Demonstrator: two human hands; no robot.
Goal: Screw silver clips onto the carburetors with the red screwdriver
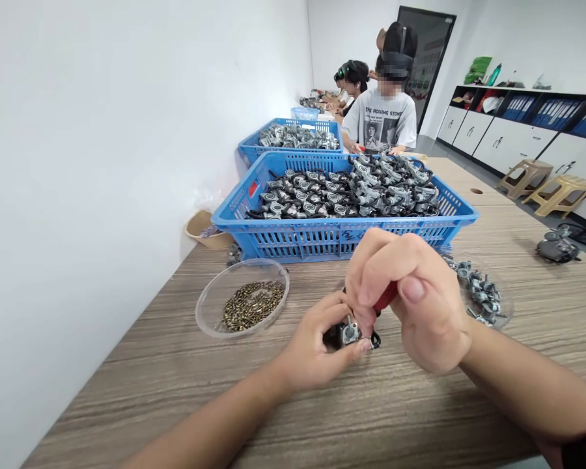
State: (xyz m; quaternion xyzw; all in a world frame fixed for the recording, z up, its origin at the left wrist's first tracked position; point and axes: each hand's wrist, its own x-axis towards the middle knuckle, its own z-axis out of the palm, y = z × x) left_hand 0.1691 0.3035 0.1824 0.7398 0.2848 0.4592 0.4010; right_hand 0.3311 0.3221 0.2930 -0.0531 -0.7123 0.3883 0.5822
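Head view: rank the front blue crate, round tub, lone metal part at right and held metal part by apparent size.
1. Front blue crate
2. Round tub
Unsure: lone metal part, held metal part; left hand partly hides the latter.

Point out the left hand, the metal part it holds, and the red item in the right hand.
Left hand [314,345], head view: middle of the hand.
Metal part [350,333], head view: its exposed grey face.
Red item [385,298], head view: its small visible portion.

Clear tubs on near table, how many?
2: the left tub, holding brass-coloured pieces; the right tub, holding metal fittings, partly behind the right hand. More may be hidden.
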